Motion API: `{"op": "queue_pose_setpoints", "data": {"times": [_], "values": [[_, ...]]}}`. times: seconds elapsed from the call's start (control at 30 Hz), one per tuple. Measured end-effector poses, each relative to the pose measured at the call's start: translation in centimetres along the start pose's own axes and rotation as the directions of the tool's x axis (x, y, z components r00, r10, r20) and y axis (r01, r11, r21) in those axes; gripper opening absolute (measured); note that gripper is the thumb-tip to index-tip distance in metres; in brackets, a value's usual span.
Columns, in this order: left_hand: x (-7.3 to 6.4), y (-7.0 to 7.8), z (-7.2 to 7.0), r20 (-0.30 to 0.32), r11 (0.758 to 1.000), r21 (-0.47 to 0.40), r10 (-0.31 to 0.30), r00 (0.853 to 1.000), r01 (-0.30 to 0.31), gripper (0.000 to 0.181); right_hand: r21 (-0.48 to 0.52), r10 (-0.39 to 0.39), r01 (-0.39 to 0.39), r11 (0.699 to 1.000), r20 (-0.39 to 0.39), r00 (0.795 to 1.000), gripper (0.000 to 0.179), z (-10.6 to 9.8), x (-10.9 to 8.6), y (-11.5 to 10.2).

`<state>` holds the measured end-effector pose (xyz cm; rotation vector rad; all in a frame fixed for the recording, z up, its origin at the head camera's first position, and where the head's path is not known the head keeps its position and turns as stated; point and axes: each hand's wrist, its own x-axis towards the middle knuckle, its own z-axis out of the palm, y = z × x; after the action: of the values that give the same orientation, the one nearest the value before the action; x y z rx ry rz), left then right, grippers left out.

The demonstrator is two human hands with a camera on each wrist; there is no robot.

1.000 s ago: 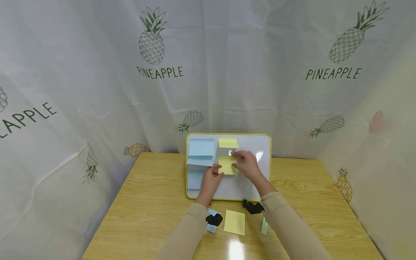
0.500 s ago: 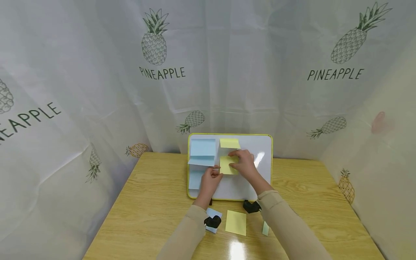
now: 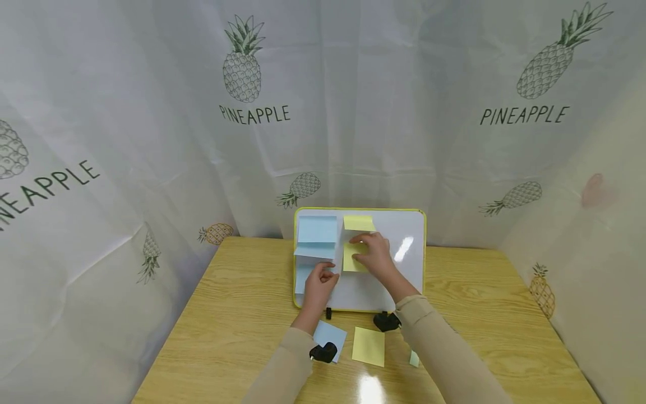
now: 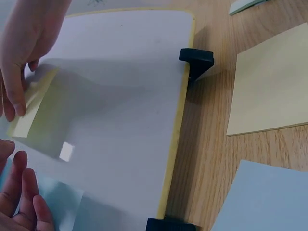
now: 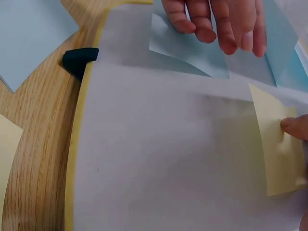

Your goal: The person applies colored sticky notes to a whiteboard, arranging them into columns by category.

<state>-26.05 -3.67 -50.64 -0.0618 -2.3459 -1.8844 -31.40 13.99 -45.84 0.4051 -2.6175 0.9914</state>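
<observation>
A yellow sticky note (image 3: 349,262) is on the white board (image 3: 381,294), its lower edge lifting off the surface. My right hand (image 3: 378,258) lies over its right part, index finger near the top and thumb (image 5: 294,127) touching the note's face. My left hand (image 3: 319,287) is off to the left of this note, fingers loosely bent with nothing between them. It overlaps the lowest blue sticky note (image 3: 301,278). Two more blue notes, an upper one (image 3: 317,229) and a middle one (image 3: 314,251), stick above. Another yellow note (image 3: 359,223) is at the board's top.
On the wooden table (image 3: 237,314), in front of the board, lie a blue sticky-note pad (image 3: 330,331), a yellow pad (image 3: 368,347) and a partly hidden green pad (image 3: 414,358). Black feet (image 4: 196,57) support the board's lower edge. A pineapple-print curtain (image 3: 373,140) hangs behind.
My left hand has drawn away from the yellow note's left edge, down and left. My right hand has slid leftward over the note. More of the blue pad shows.
</observation>
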Motion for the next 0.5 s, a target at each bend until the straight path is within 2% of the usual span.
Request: {"op": "queue_pose_setpoints", "data": {"times": [0.23,0.5], "values": [[-0.5,0.0,-0.7,-0.003,1.0,0.029,-0.003,1.0,0.003,0.022,-0.009,-0.008,0.008,1.0,0.013,1.0,0.03,0.5,0.2,-0.3],[-0.7,-0.5,-1.3,0.017,1.0,0.005,-0.021,1.0,0.021,0.023,-0.008,-0.013,0.013,1.0,0.037,0.999,0.031,0.7,0.4,-0.8]]}}
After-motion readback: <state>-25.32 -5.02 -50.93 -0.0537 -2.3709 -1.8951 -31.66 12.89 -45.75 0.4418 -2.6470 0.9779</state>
